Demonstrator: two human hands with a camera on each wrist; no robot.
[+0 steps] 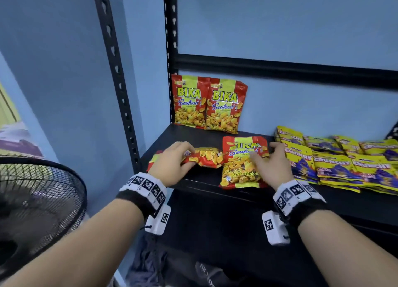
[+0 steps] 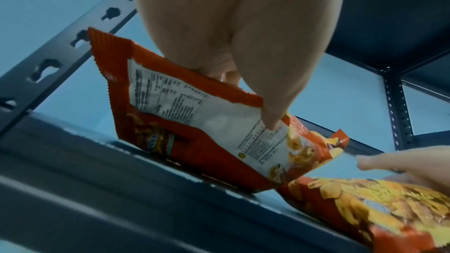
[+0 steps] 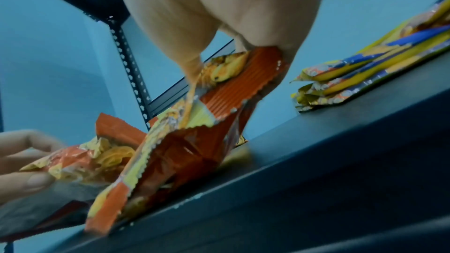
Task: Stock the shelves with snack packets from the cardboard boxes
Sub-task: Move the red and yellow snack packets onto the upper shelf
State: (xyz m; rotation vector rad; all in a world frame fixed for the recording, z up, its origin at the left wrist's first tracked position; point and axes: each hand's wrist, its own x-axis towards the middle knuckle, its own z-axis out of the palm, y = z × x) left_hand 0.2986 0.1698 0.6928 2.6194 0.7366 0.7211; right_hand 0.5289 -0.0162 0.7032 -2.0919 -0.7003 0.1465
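Two red-and-yellow Bika Seafood packets [image 1: 207, 104] stand upright against the blue wall at the back left of the black shelf [image 1: 215, 136]. My left hand [image 1: 174, 161] grips another Bika packet [image 1: 204, 158] lying sideways near the shelf's front left; in the left wrist view this packet [image 2: 194, 122] hangs tilted with its white back panel showing, thumb and fingers pinching it. My right hand [image 1: 271, 161] holds a third Bika packet [image 1: 241, 164] by its top edge, its bottom resting at the shelf's front lip. In the right wrist view the fingers pinch its crimped seal [image 3: 243, 76].
Several yellow-and-purple Crunchy packets [image 1: 344, 161] lie in overlapping rows on the right half of the shelf. A black slotted upright [image 1: 116, 71] stands at the left. A black fan guard [image 1: 36, 204] sits low on the left. A lower shelf with dark cloth lies below.
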